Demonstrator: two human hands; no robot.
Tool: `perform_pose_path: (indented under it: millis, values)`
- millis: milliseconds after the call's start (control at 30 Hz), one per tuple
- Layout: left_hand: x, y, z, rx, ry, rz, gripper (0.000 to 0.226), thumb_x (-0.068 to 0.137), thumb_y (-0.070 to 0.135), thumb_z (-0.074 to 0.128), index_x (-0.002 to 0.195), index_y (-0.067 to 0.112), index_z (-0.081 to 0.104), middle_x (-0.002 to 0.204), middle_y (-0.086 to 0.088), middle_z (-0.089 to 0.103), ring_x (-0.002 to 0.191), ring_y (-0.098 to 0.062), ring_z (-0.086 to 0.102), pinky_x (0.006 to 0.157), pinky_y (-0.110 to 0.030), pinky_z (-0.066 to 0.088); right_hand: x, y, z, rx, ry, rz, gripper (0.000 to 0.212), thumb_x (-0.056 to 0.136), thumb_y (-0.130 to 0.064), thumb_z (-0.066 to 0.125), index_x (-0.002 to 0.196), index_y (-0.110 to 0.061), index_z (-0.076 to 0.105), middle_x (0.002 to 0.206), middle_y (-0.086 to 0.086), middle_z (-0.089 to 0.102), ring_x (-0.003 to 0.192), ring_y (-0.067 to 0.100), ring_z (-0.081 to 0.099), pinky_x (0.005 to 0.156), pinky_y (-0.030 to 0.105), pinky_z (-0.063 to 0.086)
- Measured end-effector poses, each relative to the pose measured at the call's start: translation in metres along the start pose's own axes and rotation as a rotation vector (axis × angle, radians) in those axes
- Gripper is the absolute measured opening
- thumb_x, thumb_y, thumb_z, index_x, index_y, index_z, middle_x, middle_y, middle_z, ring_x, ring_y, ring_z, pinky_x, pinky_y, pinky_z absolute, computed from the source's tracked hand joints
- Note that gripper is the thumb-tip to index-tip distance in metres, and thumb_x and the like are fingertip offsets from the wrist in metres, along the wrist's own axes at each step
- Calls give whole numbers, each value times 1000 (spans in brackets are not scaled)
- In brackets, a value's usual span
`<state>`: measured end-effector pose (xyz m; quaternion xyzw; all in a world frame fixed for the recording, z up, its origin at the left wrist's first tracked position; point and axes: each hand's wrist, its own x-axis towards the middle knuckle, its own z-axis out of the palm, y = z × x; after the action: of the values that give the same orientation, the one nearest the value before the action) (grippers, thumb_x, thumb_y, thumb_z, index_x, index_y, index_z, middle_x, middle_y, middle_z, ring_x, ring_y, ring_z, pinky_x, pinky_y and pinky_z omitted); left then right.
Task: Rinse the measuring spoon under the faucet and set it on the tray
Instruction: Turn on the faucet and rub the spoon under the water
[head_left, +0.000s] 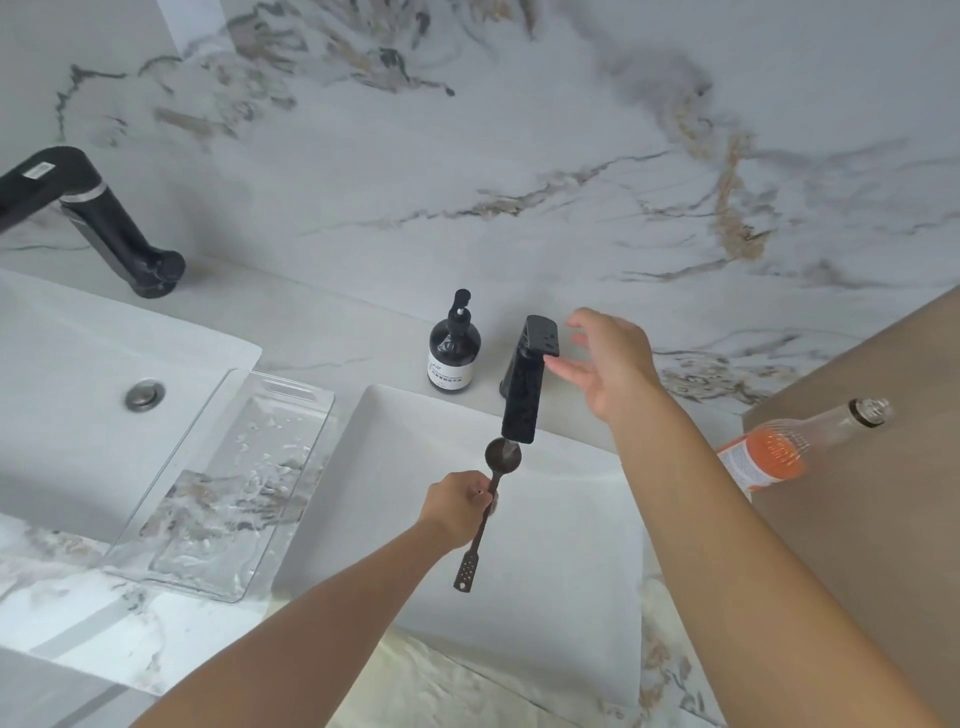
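Left hand has its grip clenched on the dark long-handled measuring spoon, bowl right under the black faucet; right hand hovers released beside the lever. Rinsing underway, I'd say; the clear plastic tray waits empty.

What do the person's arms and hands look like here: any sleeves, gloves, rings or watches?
Both forearms are bare, with no sleeves in view. The left hand and right hand wear no gloves, and no rings, watch or bracelet show.

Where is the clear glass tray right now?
The clear glass tray lies left of centre, bridging the counter between the two white sinks, left of the spoon-holding left hand.
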<state>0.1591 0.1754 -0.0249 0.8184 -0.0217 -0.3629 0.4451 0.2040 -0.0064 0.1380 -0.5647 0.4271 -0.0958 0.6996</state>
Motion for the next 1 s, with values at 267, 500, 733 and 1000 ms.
perform_pose_path:
  millis: [267,500,733,1000]
  values:
    - [0,6,6,-38,-1,-19,34,94,12,51,63,26,56,67,6,60,68,-22,59,86,-47,61,5,112,-32,-343,65,172,23,92,-1,49,107,-8,65,99,12,59,82,30,59,79,38,54]
    - [3,1,7,-1,-38,1,19,95,18,52,84,16,67,82,-3,66,75,-26,61,84,-42,60,-7,159,-26,-269,-270,193,17,86,-2,67,101,-6,74,84,13,75,69,26,67,69,33,61]
    - [14,30,4,-387,-166,-164,41,92,51,55,79,13,63,71,-2,69,69,-26,64,73,-32,58,4,167,-16,-544,35,14,12,81,-23,73,76,-12,76,65,4,72,58,22,64,64,32,58]
    - [25,47,13,-357,-90,-106,19,100,18,39,90,12,55,64,-8,63,46,-23,64,46,-26,52,5,162,-17,-429,-73,10,4,80,-15,76,81,-18,78,58,-7,71,46,15,65,42,23,50]
